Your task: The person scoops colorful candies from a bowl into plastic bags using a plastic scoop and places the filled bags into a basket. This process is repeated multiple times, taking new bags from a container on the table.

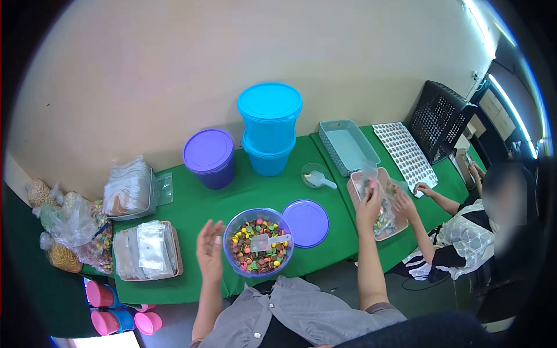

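Observation:
My left hand [210,249] is raised beside the purple tub [227,255], fingers stretched and holding nothing. Inside the tub are many round coloured candies [259,223], with a translucent scoop [261,242] lying on top. My right hand [368,210] is reached out over the pink basket [380,236], closed around a small transparent plastic bag [369,173] with some coloured pieces in it. More filled bags [383,219] lie in that basket. Just right of my hand, a co-worker's hand [404,204] is at the basket too, by another filled bag [393,189].
Stacked blue tubs [270,130], a lidded purple tub [209,159] and a loose purple lid [305,223] stand around. At left are baskets of empty bags [154,249] and sacks [75,223]. A bowl with a scoop [318,178], teal basket [350,148], and tray [406,153] lie rightward.

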The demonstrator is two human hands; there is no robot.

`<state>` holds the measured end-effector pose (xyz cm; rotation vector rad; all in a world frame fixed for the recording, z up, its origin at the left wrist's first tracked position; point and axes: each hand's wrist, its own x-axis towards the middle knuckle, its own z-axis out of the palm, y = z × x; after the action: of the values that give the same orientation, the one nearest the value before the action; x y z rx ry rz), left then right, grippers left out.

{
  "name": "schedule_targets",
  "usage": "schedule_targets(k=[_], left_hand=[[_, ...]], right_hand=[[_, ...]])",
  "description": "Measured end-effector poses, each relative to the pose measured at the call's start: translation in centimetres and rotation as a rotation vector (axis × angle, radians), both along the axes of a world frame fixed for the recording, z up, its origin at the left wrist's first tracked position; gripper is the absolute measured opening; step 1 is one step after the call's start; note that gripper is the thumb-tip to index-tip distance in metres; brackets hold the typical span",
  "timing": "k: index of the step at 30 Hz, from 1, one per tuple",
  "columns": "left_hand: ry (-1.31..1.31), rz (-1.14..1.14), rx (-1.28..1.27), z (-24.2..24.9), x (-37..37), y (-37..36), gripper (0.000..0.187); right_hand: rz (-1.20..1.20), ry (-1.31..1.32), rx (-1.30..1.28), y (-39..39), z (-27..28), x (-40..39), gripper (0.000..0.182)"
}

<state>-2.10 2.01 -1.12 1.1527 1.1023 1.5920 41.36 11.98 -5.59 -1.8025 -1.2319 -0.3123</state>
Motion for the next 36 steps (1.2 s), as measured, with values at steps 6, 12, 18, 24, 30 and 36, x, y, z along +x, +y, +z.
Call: schedule_targets(k=[6,12,18,24,30,36], left_hand=[[0.343,0.464,-0.094,-5.0,-10.8,0.1,0.042],[1.347,0.763,-0.586,-8.2,-16.8,-3.1,0.056],[1.265,0.774,-0.479,-10.3,-17.7,-4.2,0.045],[1.095,0.855,-0.471,-7.8,-17.7,-4.1,0.019],[0.739,1.117,-0.06,-1.2,-14.1,-3.7,0.02],[-0.003,0.348,-0.039,1.6,-4.7,-1.9,0.018]], right_hand=[[-0.204,-0.272,-0.8,0.5,-11.7,7.6,0.062],[-0.172,-0.117,-0.793,1.7,-8.6,3.1,0.064],[0.18,-0.055,-0.31,2.5,-4.7,-6.3,0.046],[0.369,-0.058,-0.223,2.5,-1.7,-12.5,0.039],[0.501,-0.039,-0.083,-0.2,3.8,-16.7,0.035],[1.185,0.497,-0.343,-3.3,5.7,-22.5,0.03]])
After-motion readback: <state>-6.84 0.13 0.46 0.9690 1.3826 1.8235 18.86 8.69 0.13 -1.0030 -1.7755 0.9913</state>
